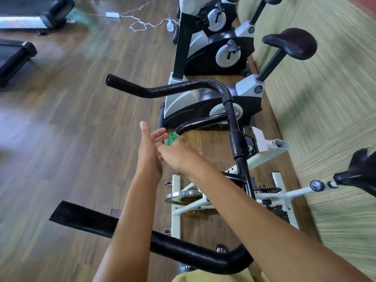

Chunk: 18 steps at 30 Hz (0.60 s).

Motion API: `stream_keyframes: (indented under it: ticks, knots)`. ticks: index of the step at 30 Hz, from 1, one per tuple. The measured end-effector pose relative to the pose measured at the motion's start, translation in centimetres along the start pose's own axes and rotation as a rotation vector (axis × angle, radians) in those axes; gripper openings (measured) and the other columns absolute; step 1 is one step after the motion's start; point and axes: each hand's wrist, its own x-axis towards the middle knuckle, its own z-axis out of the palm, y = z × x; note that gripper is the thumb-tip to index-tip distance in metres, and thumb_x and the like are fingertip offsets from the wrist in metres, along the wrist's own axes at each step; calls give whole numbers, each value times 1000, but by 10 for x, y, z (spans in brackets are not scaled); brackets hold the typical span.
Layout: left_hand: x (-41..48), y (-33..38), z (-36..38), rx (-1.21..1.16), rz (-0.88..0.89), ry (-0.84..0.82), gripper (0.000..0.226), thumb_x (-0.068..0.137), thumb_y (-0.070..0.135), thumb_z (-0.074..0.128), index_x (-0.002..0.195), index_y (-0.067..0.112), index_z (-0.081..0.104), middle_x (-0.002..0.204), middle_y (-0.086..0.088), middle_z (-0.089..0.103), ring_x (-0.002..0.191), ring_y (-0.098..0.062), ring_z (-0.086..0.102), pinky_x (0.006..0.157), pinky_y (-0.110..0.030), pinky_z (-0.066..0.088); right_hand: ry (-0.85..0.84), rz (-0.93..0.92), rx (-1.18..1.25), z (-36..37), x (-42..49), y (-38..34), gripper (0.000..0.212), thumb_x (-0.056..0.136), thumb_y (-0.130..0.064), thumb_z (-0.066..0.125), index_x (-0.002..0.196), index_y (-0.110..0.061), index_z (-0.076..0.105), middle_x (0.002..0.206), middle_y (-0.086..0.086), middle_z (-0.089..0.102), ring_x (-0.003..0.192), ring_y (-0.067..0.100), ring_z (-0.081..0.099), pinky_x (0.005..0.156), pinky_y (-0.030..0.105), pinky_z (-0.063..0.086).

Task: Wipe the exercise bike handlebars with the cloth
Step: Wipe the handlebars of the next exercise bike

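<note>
The black handlebars [183, 89] of a white exercise bike [264, 159] spread before me: one arm reaches far left, another arm [142, 237] runs near and low, and a curved inner bar [201, 122] sits between them. A small green cloth [172, 138] is bunched at the inner bar's left end. My right hand [177, 157] pinches the cloth there. My left hand [149, 151] is beside it, fingers extended upward and touching the right hand; its palm side is hidden.
Grey and black exercise bikes [213, 55] stand in a row beyond, along a green wall [325, 98] on the right. Treadmills [30, 15] sit at the far left on the wooden floor. A white cable [140, 25] and a small bottle [169, 24] lie on the floor.
</note>
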Motion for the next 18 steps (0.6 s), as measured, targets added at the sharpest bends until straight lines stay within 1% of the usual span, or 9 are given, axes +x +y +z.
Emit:
stream_keyframes:
  ticks: [2,4,5,6,7,9,11,15,18]
  knots:
    - [-4,3,2,-26,0,63,74,96,71,24,114,14,69,122,-6,69,117,-29,63,106,-48,45,10,64,186,6,8,-7,80,92,-54,40,154,-7,19,150,10,40,137,28,39,113,47,31]
    - [-14,7,8,-19,-6,50,79,103,60,15,126,0,61,138,-10,60,128,-33,55,102,-43,43,40,142,415,13,16,-17,91,78,-58,46,151,-9,21,146,9,45,132,30,45,109,49,35]
    - [-20,8,12,1,0,30,79,104,57,13,131,-4,56,143,-11,55,124,-31,58,99,-40,45,72,195,534,15,20,-23,96,68,-59,49,147,-10,25,143,8,48,127,30,49,107,50,37]
    - [-22,7,13,6,-2,26,78,104,58,16,130,-3,57,137,-12,60,111,-27,64,92,-37,49,115,241,647,17,28,-27,97,60,-59,52,142,-11,31,139,9,52,123,30,52,105,50,38]
    - [-17,1,12,-9,3,34,74,102,61,23,123,3,64,122,-11,69,101,-24,68,88,-38,53,150,283,751,14,33,-31,92,58,-55,56,136,-11,34,134,10,54,120,31,54,105,50,39]
    - [-13,-2,8,-34,1,78,68,98,66,30,113,12,70,105,-9,74,103,-27,69,97,-46,52,212,353,939,3,38,-41,74,71,-43,66,129,-9,34,132,14,52,119,32,54,107,47,40]
    - [-13,-3,7,-23,-26,52,70,97,68,29,113,14,70,107,-11,75,107,-30,68,103,-51,49,261,410,1063,-9,43,-47,66,82,-34,67,131,-6,32,135,16,48,121,33,52,107,45,42]
    - [-21,0,15,-56,-39,26,67,99,64,31,113,12,69,107,-14,75,107,-31,69,102,-48,50,322,420,1320,-15,44,-53,88,57,-44,58,137,-14,41,136,12,50,119,36,53,105,52,42]
    - [-22,-3,18,-38,-20,6,64,100,62,33,118,12,68,107,-12,75,105,-27,70,100,-42,52,333,439,1385,-22,46,-50,81,69,-43,52,144,-19,38,144,13,46,127,39,49,108,58,38]
